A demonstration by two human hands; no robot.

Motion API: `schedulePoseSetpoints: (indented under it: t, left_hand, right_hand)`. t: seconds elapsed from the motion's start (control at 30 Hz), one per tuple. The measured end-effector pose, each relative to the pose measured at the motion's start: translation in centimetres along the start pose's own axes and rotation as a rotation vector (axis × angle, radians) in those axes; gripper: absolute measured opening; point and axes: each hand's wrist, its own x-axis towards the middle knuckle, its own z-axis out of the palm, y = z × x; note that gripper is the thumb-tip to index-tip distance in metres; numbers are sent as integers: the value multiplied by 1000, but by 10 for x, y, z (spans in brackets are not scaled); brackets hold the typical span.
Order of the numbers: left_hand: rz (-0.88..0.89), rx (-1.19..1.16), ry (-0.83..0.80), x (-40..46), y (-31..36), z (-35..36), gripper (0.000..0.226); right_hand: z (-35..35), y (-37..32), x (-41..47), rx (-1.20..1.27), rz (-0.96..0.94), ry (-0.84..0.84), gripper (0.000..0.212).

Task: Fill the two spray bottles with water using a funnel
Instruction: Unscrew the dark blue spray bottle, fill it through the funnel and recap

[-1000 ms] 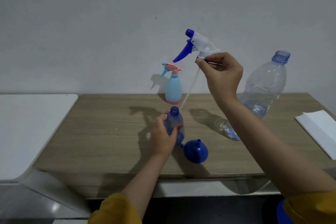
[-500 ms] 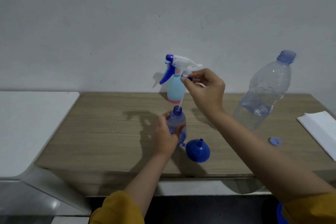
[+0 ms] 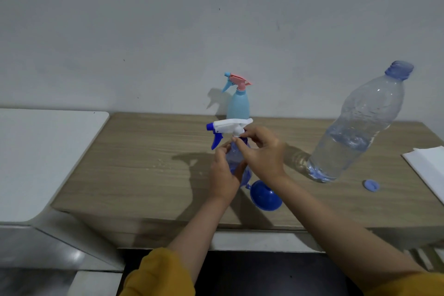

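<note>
While steadied upright on desk (image 3: 144, 170) by left hand (image 3: 222, 175) wrapped round bottle (image 3: 236, 163): trigger head (image 3: 228, 127) seated on neck, collar pinched by right hand (image 3: 262, 151), presumably for screwing shut. Funnel (image 3: 265, 196) lying just beside; second sprayer (image 3: 237, 103) behind, capped.

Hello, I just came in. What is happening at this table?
A person is putting the white and blue spray head back on a small blue spray bottle. The left hand holds the bottle on the wooden table, and the right hand pinches the head's collar at the neck. A blue funnel lies beside it. The light blue spray bottle stands capped behind.
</note>
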Motion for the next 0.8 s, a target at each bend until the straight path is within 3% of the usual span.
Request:
schedulePoseSetpoints:
  t: [0.23,0.57,0.8]
  left_hand:
    - [-17,32,-12,0,-2,0,48]
    - [-24,-4,-15,-1,-1,-1,50]
    - [-5,-2,-30,-1,0,-2,44]
  right_hand:
    - [1,6,-12,48,47,48,12]
    - [7,-4,-17,283,308,154,14]
    - [6,0,-22,271,283,150,13]
